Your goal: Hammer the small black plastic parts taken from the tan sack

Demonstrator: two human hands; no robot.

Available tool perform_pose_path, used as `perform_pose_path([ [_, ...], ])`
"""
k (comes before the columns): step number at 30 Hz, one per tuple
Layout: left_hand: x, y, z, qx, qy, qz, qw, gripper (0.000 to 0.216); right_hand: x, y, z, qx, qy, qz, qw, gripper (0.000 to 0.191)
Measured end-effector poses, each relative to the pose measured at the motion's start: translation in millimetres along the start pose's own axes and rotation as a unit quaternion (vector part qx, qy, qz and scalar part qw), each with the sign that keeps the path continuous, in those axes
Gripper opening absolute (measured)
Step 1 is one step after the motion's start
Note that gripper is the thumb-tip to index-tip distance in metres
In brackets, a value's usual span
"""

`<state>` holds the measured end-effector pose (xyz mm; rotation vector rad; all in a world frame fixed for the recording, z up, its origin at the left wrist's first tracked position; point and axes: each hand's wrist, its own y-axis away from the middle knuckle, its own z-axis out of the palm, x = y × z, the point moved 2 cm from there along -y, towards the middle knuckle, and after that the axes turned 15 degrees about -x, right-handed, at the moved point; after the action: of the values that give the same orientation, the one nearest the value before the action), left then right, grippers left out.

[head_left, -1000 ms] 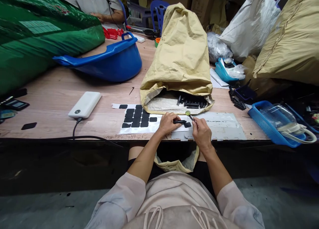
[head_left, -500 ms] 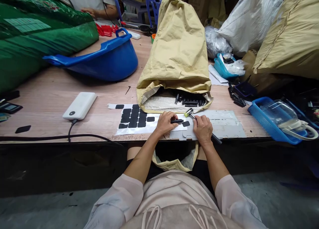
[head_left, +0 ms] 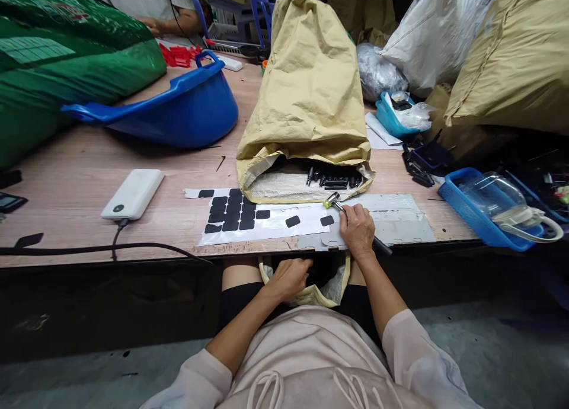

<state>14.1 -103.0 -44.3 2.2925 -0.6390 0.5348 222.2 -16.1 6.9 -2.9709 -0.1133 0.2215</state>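
Observation:
My right hand is closed around a small hammer and rests over the grey board at the table's front edge. The hammer has a metal head with a yellow-green tip, pointing up and left, and a black handle. Below the table edge, my left hand is at the mouth of an open tan sack in my lap. Its fingers are curled, and whatever they may hold is hidden. Black rounded pads lie in rows on a white sheet, with a few loose ones to the right.
A large tan sack lies ahead, black cylindrical parts in its mouth. Left are a white power bank with a cable and a blue basin. A blue basket stands right. Another person's arm shows at the back.
My left hand has moved from the white sheet down to the lap sack; the black rod it held is no longer visible. My right hand keeps the hammer in place. The view has shifted slightly.

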Motion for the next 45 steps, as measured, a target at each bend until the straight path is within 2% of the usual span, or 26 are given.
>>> perform_pose_path([
  [1, -3, -1, 1, -0.014, -0.010, -0.039, 0.999, 0.024, 0, 0, 0, 0.003, 0.003, -0.001, 1.000, 0.023],
  [2, -3, 0, -2, -0.026, -0.015, -0.049, 0.998, 0.022, 0, 0, 0, 0.006, 0.006, -0.002, 1.000, 0.023],
  [3, 0, 1, -8, -0.036, -0.011, -0.025, 0.999, 0.019, 0, 0, 0, 0.007, 0.008, -0.003, 1.000, 0.023],
  [6, 26, 6, -44, -0.049, 0.058, 0.153, 0.985, 0.014, -1, 0, 0, 0.008, 0.012, -0.001, 1.000, 0.022],
  [7, 34, 4, -62, -0.035, 0.093, 0.197, 0.975, 0.014, -2, 0, 0, 0.008, 0.012, 0.000, 1.000, 0.021],
  [8, 39, -1, -81, 0.001, 0.125, 0.211, 0.969, 0.014, -2, 0, 0, 0.008, 0.011, 0.000, 1.000, 0.021],
  [9, 41, -9, -102, 0.066, 0.148, 0.196, 0.967, 0.017, -2, 0, 0, 0.008, 0.008, 0.000, 1.000, 0.021],
  [11, 35, -32, -142, 0.238, 0.163, 0.108, 0.951, 0.019, -2, -1, 0, 0.009, 0.005, -0.001, 1.000, 0.019],
  [13, 23, -62, -174, 0.346, 0.157, 0.004, 0.925, 0.019, -2, -1, 1, 0.011, 0.003, -0.002, 1.000, 0.018],
  [15, 11, -90, -194, 0.379, 0.155, -0.085, 0.908, 0.019, -1, -1, 1, 0.012, 0.003, -0.002, 1.000, 0.018],
  [17, 1, -111, -205, 0.371, 0.158, -0.139, 0.904, 0.019, -1, -1, 2, 0.012, 0.001, -0.003, 1.000, 0.018],
  [20, -5, -122, -209, 0.344, 0.169, -0.166, 0.909, 0.015, -1, -1, 2, 0.012, -0.005, -0.005, 1.000, 0.019],
  [23, -8, -110, -206, 0.340, 0.187, -0.155, 0.909, 0.012, -1, -1, 3, 0.016, -0.011, -0.006, 1.000, 0.020],
  [26, -10, -82, -195, 0.345, 0.189, -0.078, 0.916, 0.013, -1, -1, 3, 0.020, -0.009, -0.005, 1.000, 0.021],
  [30, -16, -44, -166, 0.270, 0.166, 0.032, 0.948, 0.017, -1, -1, 3, 0.020, -0.001, -0.001, 1.000, 0.021],
  [33, -21, -30, -144, 0.231, 0.112, 0.054, 0.965, 0.015, -1, -1, 2, 0.013, -0.005, 0.002, 1.000, 0.022],
  [37, -22, -33, -131, 0.238, 0.078, 0.060, 0.966, 0.016, 0, -1, 2, 0.009, -0.012, 0.003, 1.000, 0.023],
  [45, -18, -43, -126, 0.268, 0.058, 0.071, 0.959, 0.016, 6, -5, 1, 0.003, -0.016, -0.004, 1.000, 0.019],
])
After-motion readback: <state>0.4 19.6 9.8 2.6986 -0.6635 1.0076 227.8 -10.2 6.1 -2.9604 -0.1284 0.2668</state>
